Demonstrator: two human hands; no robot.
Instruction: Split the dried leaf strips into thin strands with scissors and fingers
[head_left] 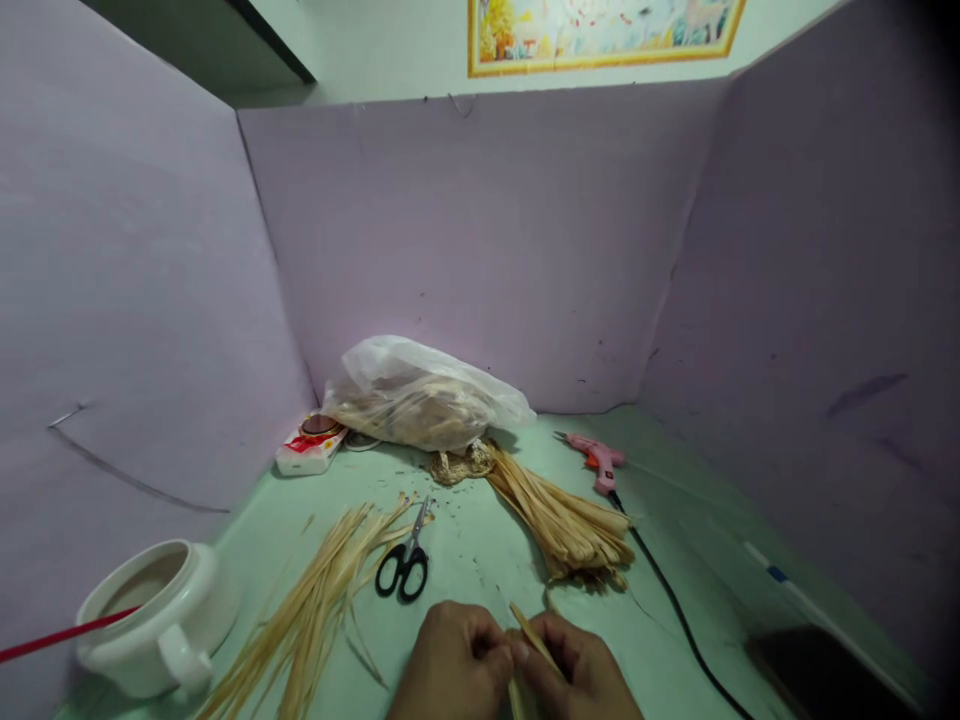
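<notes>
My left hand (452, 662) and my right hand (581, 668) meet at the bottom middle of the view, both closed in a pinch on a thin tan straw strip (531, 632) that sticks up between them. A loose pile of straw strips (315, 600) lies to the left of my hands. Black-handled scissors (405, 565) rest just beyond my left hand. A tied straw bundle (559, 515) lies beyond my right hand, ending at a small woven coil (459, 464).
A clear plastic bag (424, 395) of straw sits at the back. A pink glue gun (596, 462) with its black cord (675, 610) lies at right. A white pot (154, 620) holding a red stick stands at left. Purple partition walls (487, 240) enclose the green table (480, 540).
</notes>
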